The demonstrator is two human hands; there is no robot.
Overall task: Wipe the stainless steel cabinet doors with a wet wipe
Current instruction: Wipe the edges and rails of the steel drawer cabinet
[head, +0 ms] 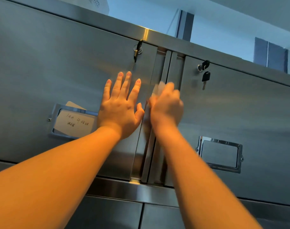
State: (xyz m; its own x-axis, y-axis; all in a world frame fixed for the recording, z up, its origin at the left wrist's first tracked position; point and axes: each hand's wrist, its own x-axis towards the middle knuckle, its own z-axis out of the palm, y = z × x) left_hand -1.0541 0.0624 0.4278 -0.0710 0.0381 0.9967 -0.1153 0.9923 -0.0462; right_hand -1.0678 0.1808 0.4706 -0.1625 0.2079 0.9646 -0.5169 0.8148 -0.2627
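Wet wipe [158,87] is poking out above the curled fingers [171,92] of the blurry right hand [166,107], at the handle strip between two steel doors.
Left hand [120,104] is lying flat on the left door [58,63], fingers spread. Keys [205,75] are hanging nearby. A card holder [71,121] is holding a written card.

Above the right hand [165,103]: pale, blue-lit wall [141,17], with a dark vertical post [184,25] almost straight up from it. Further right of that hand, a dark blue panel [270,54]. White ceiling [240,7] over both. Up-left of the left hand [119,106], a printed box corner [98,4]. Cool light.
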